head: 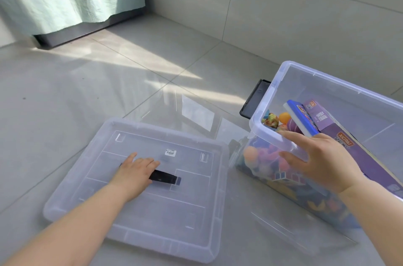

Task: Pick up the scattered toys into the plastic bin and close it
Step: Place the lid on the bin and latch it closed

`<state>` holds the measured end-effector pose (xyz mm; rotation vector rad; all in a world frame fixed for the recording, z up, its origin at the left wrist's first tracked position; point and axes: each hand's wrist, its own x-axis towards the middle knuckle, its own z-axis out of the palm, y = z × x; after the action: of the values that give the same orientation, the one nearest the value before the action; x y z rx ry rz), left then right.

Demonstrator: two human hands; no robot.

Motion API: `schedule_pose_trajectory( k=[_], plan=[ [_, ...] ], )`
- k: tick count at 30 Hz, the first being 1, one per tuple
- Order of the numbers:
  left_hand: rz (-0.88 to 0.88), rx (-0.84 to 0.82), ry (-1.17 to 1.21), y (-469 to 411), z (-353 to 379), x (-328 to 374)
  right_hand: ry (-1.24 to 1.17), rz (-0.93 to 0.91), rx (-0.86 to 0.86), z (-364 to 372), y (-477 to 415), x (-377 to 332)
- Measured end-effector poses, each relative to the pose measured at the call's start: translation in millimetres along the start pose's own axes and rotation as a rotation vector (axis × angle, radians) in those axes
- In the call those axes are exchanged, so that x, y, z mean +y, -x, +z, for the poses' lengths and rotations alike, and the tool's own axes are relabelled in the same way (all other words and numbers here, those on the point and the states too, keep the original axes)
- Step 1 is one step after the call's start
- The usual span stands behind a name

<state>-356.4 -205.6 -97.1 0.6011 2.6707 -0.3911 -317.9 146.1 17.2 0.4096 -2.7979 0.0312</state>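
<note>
Colourful toys point(270, 119) fill the clear plastic bin point(327, 80); translucent lid point(152, 222) still off. Right hand point(322, 161) clamps the rim; left hand point(133, 174) rests on lid, grip unclear.

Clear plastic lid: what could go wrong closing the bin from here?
The purple cardboard box leans steeply in the clear plastic bin; it may block the clear plastic lid.
The right hand grips the bin's rim; fingers could get pinched.
The left hand rests on the lid's central black handle; a one-handed lift may tilt it.
</note>
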Motion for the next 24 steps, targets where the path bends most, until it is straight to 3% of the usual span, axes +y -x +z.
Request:
schedule_pose_trajectory(
  k=[2, 6, 11, 15, 18, 20, 24],
  plan=[
    [-0.036, -0.057, -0.010, -4, 7, 5, 0.004, -0.004, 0.012, 0, 0, -1],
    [-0.076, -0.004, -0.091, -10, 14, 10, 0.007, 0.006, -0.005, 1, 0, -2],
    [-0.049, -0.134, -0.071, -14, 5, 9, 0.017, -0.007, 0.016, 1, -1, -3],
    [-0.031, 0.076, 0.055, 3, -20, -13, 0.018, -0.017, 0.049, 0, 0, -4],
    [0.147, 0.351, 0.191, 19, -51, -32, -0.008, -0.043, 0.044, -3, -2, -4],
    [0.206, 0.460, 0.226, 31, -82, -44, -0.162, 0.096, 0.100, -9, -3, -5],
    [0.209, 0.608, 0.216, 53, -150, -50, -0.799, 0.566, 0.247, -53, -11, -14]
  ],
)
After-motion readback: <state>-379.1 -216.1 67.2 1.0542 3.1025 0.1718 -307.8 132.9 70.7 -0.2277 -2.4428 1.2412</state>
